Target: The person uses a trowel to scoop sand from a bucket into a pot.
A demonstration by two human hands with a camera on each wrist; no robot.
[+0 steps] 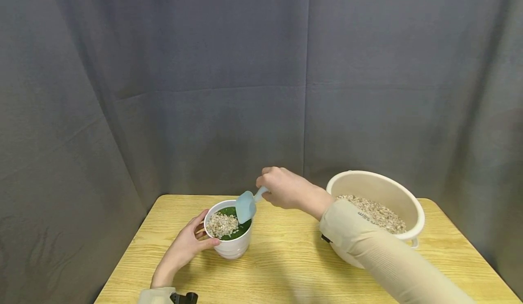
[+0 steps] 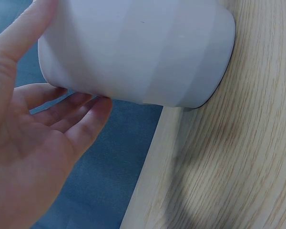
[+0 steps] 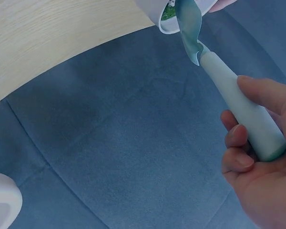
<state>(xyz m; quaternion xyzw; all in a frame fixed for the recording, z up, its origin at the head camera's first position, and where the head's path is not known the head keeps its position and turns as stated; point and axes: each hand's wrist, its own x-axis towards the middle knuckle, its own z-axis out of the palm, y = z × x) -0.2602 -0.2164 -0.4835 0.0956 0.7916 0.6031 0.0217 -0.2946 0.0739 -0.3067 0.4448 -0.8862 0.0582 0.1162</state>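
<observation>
Two hands are at work around the white pot [image 1: 229, 245], which stands on the wooden table [image 1: 278, 267] toward its left front. Nearest us, the left hand [image 1: 185, 245] cups the pot's left wall, fingers relaxed and spread against it, thumb up by the rim; the left wrist view shows those fingertips [image 2: 93, 112] touching the smooth white side. Inside the pot, pale gravel [image 1: 222, 224] lies heaped on the left over a green filling [image 1: 241, 229]. Just above the pot's far rim, the light blue scoop [image 1: 246, 206] tips blade-down into the opening. Right hand [image 1: 286, 188], beyond the pot and to its right, is wrapped round the scoop's handle [image 3: 243, 112]. Farther right of the pot sits the cream basin [image 1: 408, 204], holding more gravel.
</observation>
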